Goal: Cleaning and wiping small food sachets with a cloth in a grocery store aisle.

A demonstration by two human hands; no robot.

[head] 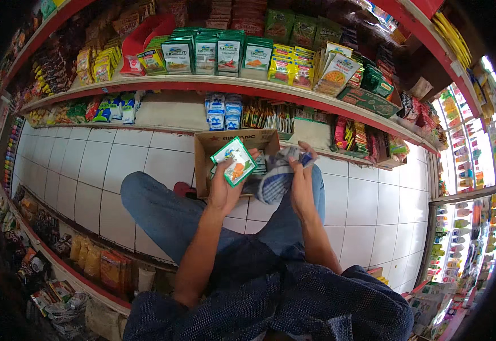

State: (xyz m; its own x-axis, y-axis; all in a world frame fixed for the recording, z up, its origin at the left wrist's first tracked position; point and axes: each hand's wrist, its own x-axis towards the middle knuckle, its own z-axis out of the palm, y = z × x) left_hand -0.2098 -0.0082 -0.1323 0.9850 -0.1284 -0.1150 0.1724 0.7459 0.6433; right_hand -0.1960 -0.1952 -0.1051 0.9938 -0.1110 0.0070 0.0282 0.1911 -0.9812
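My left hand holds a green-edged spice sachet with its printed front facing up. In my right hand is a crumpled grey-and-blue checked cloth, partly blurred, hanging between the fingers. An open cardboard box stands on the floor between my knees, just beyond both hands. More green-and-white sachets lie inside it, partly hidden by the held sachet and the cloth.
A red-edged shelf ahead carries upright green spice packets and yellow sachets. Below it, a low shelf holds blue-and-white packets. White floor tiles surround me. Another stocked shelf runs behind on the left.
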